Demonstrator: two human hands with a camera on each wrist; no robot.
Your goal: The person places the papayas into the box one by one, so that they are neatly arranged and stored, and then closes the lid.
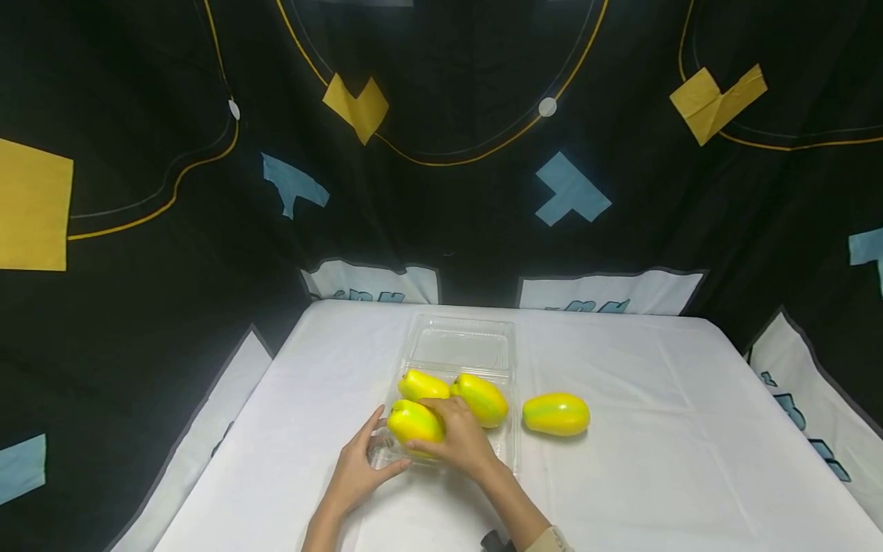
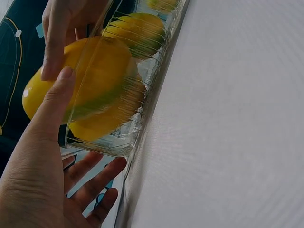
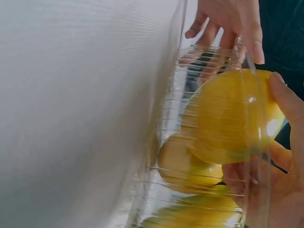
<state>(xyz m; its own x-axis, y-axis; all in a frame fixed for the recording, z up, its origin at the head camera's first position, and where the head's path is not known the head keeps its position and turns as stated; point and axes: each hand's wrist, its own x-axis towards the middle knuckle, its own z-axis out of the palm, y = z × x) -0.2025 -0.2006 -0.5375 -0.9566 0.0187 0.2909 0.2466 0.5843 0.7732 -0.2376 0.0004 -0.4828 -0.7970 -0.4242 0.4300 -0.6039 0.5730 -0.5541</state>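
Note:
A clear plastic clamshell box (image 1: 512, 445) lies on the table with its lid (image 1: 462, 343) laid back, away from me. My right hand (image 1: 465, 441) grips a yellow-green mango (image 1: 414, 422) over the box's near left part, thumb on the near side and fingers on the far side. My left hand (image 1: 362, 468) is at the near left corner, fingers spread along the box's outside and thumb reaching toward the held mango. Behind, in the box, lie a second mango (image 1: 422, 385) and a third mango (image 1: 483, 400). The held mango's underside is partly hidden by the ribbed wall (image 3: 171, 118).
Another yellow-green mango (image 1: 556, 414) lies on the white tablecloth (image 1: 655, 460), just right of the box. Dark curtains (image 1: 455, 230) with yellow and blue shapes hang behind and beside the table. A small dark object (image 1: 492, 541) shows by the right wrist.

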